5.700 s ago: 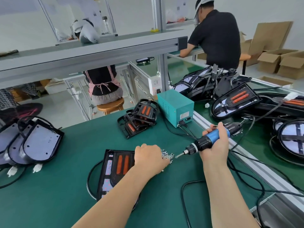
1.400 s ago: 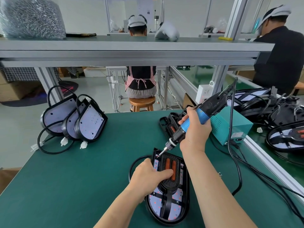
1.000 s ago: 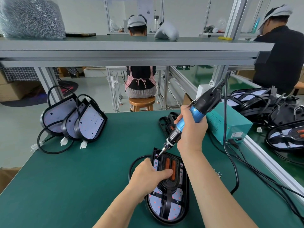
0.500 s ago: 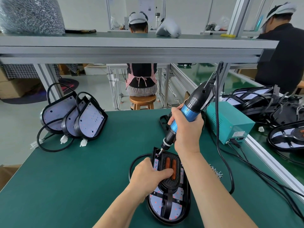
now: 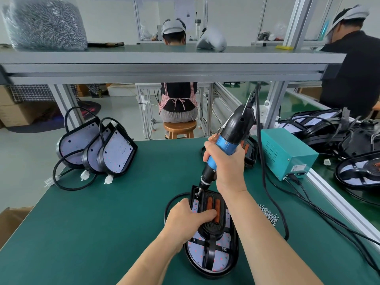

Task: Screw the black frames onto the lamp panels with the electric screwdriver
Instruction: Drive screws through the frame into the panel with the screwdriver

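Observation:
A lamp panel (image 5: 213, 258) with a black frame (image 5: 209, 246) and two orange strips lies flat on the green mat in front of me. My left hand (image 5: 185, 220) presses down on the frame's left side, fingers curled over its edge beside the orange strips. My right hand (image 5: 227, 167) grips the blue and black electric screwdriver (image 5: 228, 140) nearly upright. Its bit stands on the panel's far left corner. A small heap of screws (image 5: 268, 213) lies to the right of the panel.
Three lamp panels (image 5: 96, 150) with black cords lean at the far left of the mat. A teal power box (image 5: 285, 153) stands at right, cables trailing across the mat. More black frames (image 5: 249, 153) lie behind my right hand. Other panels pile beyond the aluminium rail. Two people sit further off.
The screwdriver has swung from a shallow tilt to nearly upright and its bit has come down onto the panel's far left corner. My left hand has stayed on the frame.

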